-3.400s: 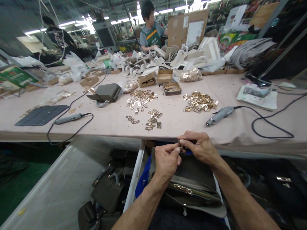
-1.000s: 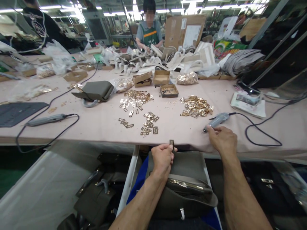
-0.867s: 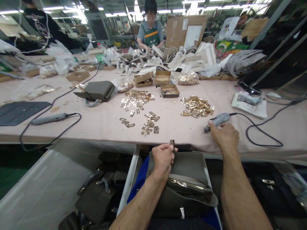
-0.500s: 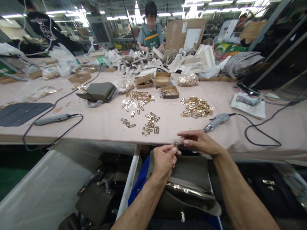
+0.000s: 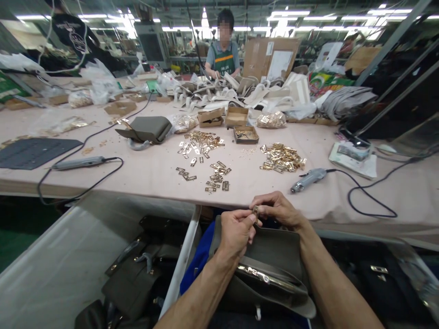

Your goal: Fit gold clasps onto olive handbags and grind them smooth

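An olive-grey leather handbag [image 5: 270,256] with a gold zipper rests on my lap below the table edge. My left hand [image 5: 236,230] is closed and pinches a small gold metal plate [image 5: 255,211] at the bag's top edge. My right hand [image 5: 278,209] is closed too, its fingertips pinched on the same plate from the right. An electric screwdriver [image 5: 308,178] lies on the table just beyond my right hand.
Gold metal plates lie scattered [image 5: 202,155] and heaped [image 5: 281,157] on the pink table [image 5: 154,169]. Small cardboard boxes [image 5: 245,134], another olive bag [image 5: 147,129], a second screwdriver [image 5: 77,162] and cables lie there. A bin of bags [image 5: 137,274] stands at my left. A person [image 5: 222,50] works opposite.
My right hand left the electric screwdriver on the table and came back to the bag, closing on the gold plate that my left hand kept holding.
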A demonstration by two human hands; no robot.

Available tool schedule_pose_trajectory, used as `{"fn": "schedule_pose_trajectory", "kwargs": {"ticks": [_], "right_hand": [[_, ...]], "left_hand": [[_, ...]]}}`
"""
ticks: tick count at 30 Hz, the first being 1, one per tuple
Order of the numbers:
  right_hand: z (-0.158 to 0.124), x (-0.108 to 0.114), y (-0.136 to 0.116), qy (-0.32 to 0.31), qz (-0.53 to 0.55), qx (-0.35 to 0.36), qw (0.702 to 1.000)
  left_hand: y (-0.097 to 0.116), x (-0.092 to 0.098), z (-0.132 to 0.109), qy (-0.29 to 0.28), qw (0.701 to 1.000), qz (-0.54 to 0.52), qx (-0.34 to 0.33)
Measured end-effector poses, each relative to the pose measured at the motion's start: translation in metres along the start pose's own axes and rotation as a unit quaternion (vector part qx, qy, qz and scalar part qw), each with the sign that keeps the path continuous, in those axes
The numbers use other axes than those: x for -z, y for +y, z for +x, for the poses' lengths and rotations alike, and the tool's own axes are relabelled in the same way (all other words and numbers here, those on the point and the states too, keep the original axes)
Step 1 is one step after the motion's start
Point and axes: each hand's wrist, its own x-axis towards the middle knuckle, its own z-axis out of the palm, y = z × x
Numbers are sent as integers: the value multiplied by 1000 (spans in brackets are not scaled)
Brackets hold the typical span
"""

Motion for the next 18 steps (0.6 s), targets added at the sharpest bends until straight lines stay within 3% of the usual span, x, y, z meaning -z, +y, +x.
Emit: {"fn": "schedule_pose_trajectory", "kwargs": {"ticks": [5, 7, 8, 10, 12, 14, 16, 18], "right_hand": [[-4, -2, -9, 9, -24, -19, 999], [-9, 8, -15, 76, -56, -7, 995], [-12, 18, -17, 143, -86, 2, 986], [-18, 44, -21, 325, -187, -4, 927], [-22, 75, -21, 499, -334, -78, 795], [-21, 104, -17, 554, -444, -179, 681], [-18, 126, -10, 561, -470, -255, 632], [-12, 139, -4, 564, -459, -248, 640]], "left_hand": [[-1, -2, -1, 14, 1000, -2, -11], [-1, -2, -1, 20, 1000, 2, -13], [-1, -2, -1, 22, 1000, 3, -13], [-2, -2, 0, 25, 1000, 2, -12], [-4, -2, 2, 28, 1000, 0, -11], [-5, -1, 4, 33, 999, -2, -11], [-7, -1, 5, 38, 999, 1, -9], [-8, 0, 6, 41, 999, 7, -6]]}}
